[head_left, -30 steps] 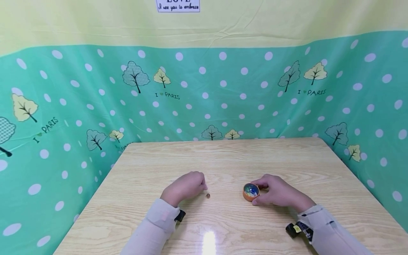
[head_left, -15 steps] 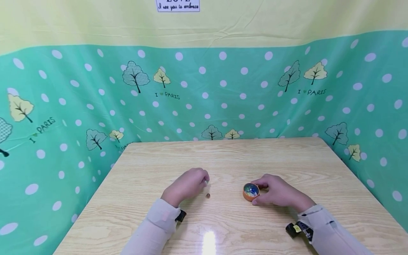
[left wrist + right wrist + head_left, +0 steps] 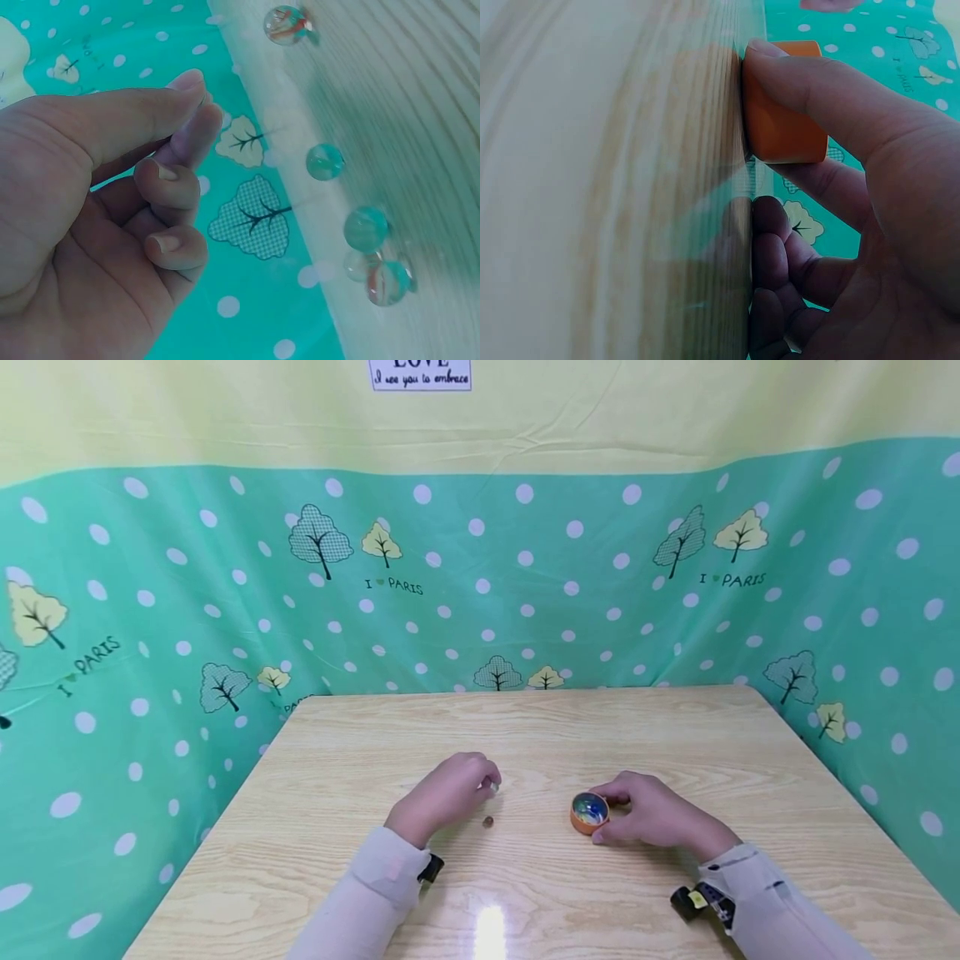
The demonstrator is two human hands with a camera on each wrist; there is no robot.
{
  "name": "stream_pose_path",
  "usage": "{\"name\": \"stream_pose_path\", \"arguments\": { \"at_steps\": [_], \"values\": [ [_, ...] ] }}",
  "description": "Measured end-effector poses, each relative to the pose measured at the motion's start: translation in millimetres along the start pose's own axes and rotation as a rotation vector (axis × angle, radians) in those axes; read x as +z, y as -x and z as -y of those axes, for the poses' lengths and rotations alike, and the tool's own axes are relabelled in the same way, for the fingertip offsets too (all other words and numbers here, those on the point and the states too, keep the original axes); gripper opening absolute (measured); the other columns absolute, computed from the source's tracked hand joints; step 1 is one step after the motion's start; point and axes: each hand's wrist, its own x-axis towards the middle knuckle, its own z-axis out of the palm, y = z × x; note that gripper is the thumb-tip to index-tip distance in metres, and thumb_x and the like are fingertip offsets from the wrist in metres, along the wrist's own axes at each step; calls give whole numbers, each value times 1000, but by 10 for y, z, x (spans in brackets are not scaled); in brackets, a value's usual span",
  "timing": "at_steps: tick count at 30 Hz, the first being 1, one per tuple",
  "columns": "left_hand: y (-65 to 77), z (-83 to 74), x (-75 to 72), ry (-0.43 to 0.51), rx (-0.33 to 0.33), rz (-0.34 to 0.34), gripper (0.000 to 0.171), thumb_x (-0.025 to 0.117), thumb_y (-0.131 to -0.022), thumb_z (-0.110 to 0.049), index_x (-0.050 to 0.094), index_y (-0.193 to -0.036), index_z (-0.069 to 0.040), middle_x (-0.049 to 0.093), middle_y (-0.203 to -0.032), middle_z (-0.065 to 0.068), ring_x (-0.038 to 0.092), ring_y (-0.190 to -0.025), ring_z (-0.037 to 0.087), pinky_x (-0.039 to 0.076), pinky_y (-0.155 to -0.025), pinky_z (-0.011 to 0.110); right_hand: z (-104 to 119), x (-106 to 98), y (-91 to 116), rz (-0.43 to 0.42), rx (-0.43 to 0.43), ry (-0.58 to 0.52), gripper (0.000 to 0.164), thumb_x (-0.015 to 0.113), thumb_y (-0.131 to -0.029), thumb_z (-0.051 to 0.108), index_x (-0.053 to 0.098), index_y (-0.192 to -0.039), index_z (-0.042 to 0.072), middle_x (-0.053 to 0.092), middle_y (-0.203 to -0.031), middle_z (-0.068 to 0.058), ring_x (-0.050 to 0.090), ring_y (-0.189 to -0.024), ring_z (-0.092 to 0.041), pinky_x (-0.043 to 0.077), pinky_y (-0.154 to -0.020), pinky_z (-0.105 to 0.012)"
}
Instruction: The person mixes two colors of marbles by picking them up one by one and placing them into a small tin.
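My left hand [image 3: 448,793] is raised a little above the table, thumb and forefinger pinching a small pale glassy thing [image 3: 493,787], which looks like a glass marble and is mostly hidden by the fingertips. Below and beside that hand, several glass marbles lie on the table: one with an orange swirl [image 3: 286,25], a greenish clear one [image 3: 325,162], and more close together [image 3: 366,229]. In the head view only one brownish marble [image 3: 488,821] shows. My right hand [image 3: 652,810] grips a short round orange container [image 3: 589,813] between thumb and fingers; its top looks glossy blue and green. It stands on the table.
The wooden table [image 3: 525,727] has a shiny surface with a bright reflection near its front. A green dotted cloth [image 3: 487,568] with printed trees hangs behind and at both sides. Dark wrist cameras [image 3: 688,903] sit at both cuffs.
My left hand has moved right and slightly up from beside the brownish marble, and a pale glassy glint has appeared at its fingertips. My right hand and the orange container have stayed put.
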Motion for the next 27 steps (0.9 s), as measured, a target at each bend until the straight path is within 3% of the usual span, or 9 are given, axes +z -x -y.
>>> {"name": "stream_pose_path", "arguments": {
  "at_steps": [22,27],
  "values": [
    [-228,-228,-205,15,42,20,8,77,-95,-23,80,-99,-17,75,-97,-9,66,-89,6,56,-83,26,-5,-11,-2,11,-12,-2,62,92,-75,44,73,-128,18,67,-105,7,60,-101,-14,50,-88,-36],
    [-259,-296,-243,5,55,17,10,76,-96,-28,81,-97,-19,76,-98,-10,67,-92,7,56,-87,29,-7,-11,3,7,-14,-3,63,92,-75,43,72,-129,18,67,-105,7,61,-101,-14,51,-89,-36]
  ]
}}
